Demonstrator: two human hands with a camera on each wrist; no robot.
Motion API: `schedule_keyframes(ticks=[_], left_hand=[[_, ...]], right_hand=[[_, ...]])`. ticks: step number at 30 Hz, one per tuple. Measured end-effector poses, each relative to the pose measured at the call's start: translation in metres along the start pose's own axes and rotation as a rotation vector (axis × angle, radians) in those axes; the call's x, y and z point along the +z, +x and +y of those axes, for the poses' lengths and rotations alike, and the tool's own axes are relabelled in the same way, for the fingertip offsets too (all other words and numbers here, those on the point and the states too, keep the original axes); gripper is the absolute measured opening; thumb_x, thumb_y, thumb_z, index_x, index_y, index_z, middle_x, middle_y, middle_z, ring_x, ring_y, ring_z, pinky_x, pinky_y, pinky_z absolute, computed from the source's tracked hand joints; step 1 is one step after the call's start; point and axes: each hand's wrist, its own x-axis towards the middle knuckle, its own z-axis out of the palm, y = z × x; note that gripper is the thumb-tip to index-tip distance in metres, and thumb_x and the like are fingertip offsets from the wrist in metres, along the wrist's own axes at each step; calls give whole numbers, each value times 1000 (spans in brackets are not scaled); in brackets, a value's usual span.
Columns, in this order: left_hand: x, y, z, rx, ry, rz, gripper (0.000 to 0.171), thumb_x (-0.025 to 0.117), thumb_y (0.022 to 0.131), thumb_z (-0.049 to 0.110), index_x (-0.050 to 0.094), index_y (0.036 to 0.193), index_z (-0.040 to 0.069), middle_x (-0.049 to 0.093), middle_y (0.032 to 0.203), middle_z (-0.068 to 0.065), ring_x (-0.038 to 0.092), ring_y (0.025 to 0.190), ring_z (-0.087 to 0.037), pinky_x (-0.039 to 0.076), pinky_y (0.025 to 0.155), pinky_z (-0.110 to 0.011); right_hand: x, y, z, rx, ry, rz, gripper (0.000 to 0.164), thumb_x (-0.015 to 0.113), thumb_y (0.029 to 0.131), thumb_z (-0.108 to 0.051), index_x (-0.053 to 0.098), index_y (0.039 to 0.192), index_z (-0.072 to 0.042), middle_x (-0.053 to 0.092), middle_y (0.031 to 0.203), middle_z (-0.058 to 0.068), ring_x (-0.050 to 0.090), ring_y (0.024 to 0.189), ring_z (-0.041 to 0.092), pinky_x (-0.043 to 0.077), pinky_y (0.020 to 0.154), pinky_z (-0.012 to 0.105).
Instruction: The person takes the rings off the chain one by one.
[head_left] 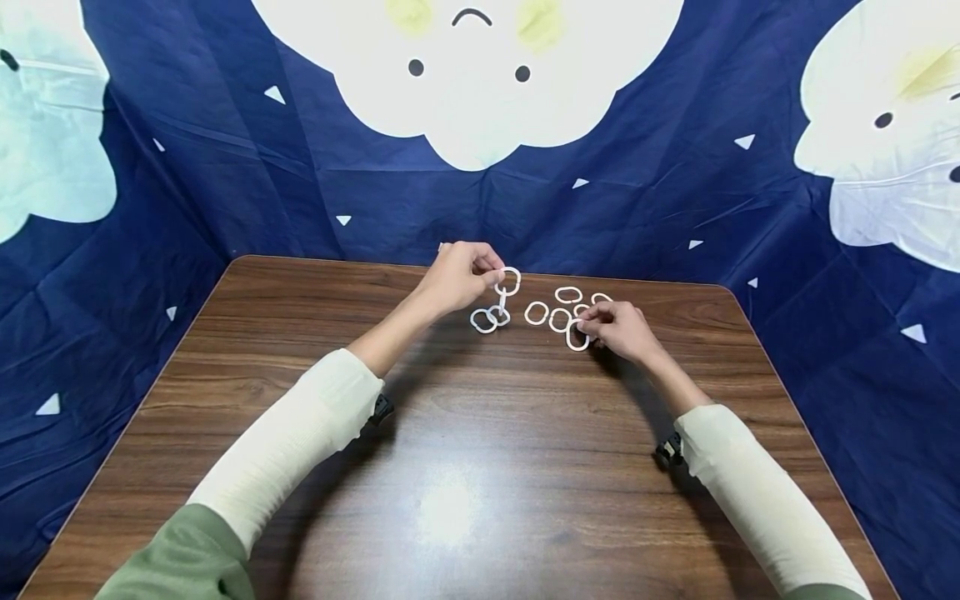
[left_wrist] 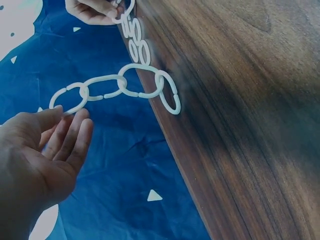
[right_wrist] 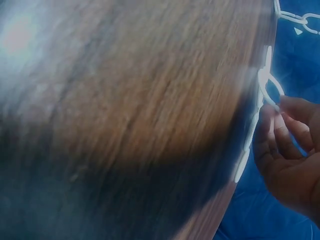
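Note:
My left hand [head_left: 461, 275] pinches the end link of a short white plastic chain [left_wrist: 102, 78] between thumb and fingertips. Several oval links are joined in it, each with a small gap in its side. The chain hangs down from the hand, its lower links at the tabletop. To the right, my right hand [head_left: 621, 331] pinches one white link [head_left: 577, 348] by its upper edge, tilted up close over the table. Loose white links [head_left: 527, 315] lie between the hands and around the right fingertips, which partly cover some of them.
Both hands work near the far edge of a brown wood-grain table [head_left: 480, 425]. Behind it hangs a dark blue cloth [head_left: 285, 200] with white clouds and small triangles. A bright light reflection lies on the tabletop nearer to me.

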Motion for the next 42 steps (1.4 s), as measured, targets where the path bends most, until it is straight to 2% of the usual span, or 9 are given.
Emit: schedule_keyframes(ticks=[8, 15, 22, 27, 30, 34, 37, 39, 42], left_hand=[[1, -3, -1, -3, -26, 22, 8, 79, 105, 15, 83, 106, 9, 88, 102, -7, 78, 90, -22, 36, 123, -47], [2, -2, 0, -5, -38, 32, 7, 80, 104, 14, 84, 105, 9, 87, 100, -7, 76, 86, -17, 52, 96, -38], [2, -1, 0, -6, -32, 26, 8, 80, 105, 16, 84, 105, 10, 87, 102, -6, 77, 89, -19, 46, 111, -40], [1, -1, -1, -17, -37, 38, 7, 80, 104, 15, 84, 105, 9, 87, 102, -7, 76, 88, -19, 56, 93, -38], [2, 0, -2, -10, -35, 35, 7, 80, 104, 14, 84, 104, 9, 87, 101, -7, 77, 89, -20, 50, 109, -42], [4, 2, -5, -2, -29, 27, 7, 80, 104, 15, 84, 105, 8, 88, 102, -8, 79, 93, -23, 26, 133, -54], [6, 2, -6, -5, -34, 27, 7, 80, 104, 15, 84, 105, 8, 87, 102, -8, 79, 93, -24, 18, 138, -61], [6, 1, -6, -8, -39, 27, 8, 80, 104, 15, 84, 105, 8, 87, 102, -8, 79, 93, -24, 18, 139, -61], [6, 0, -6, -9, -44, 25, 8, 79, 105, 14, 83, 106, 7, 87, 102, -9, 78, 92, -23, 31, 131, -54]], right_hand=[[-3, -2, 0, 59, 30, -33, 19, 78, 105, -9, 81, 114, 7, 83, 89, 16, 74, 72, 11, 67, 67, 28], [-3, -1, -4, 129, 12, -42, 20, 81, 101, -10, 82, 113, 6, 85, 86, 13, 75, 68, 8, 66, 64, 27], [-4, -1, -4, 159, -62, -40, 17, 84, 98, -12, 83, 106, 3, 82, 79, 9, 73, 66, 9, 64, 62, 28], [-3, -1, -4, 175, -63, -38, 16, 85, 97, -13, 83, 104, 1, 81, 78, 6, 71, 65, 8, 64, 61, 27], [-4, -1, -4, 181, -54, -37, 16, 85, 97, -14, 83, 102, 1, 80, 77, 5, 71, 64, 8, 63, 60, 27], [-4, 0, -2, 191, -54, -35, 17, 87, 97, -16, 83, 101, 1, 80, 75, 4, 71, 63, 9, 64, 59, 27], [-6, 1, -1, 197, -65, -40, 18, 87, 97, -17, 83, 102, 1, 80, 75, 4, 71, 62, 9, 64, 59, 27], [-7, 2, -1, 200, -72, -46, 19, 87, 98, -18, 84, 103, 0, 81, 76, 5, 71, 62, 9, 64, 59, 28], [-8, 5, -1, 193, -77, -46, 19, 86, 99, -19, 84, 103, 0, 81, 76, 5, 72, 62, 9, 63, 59, 27]])
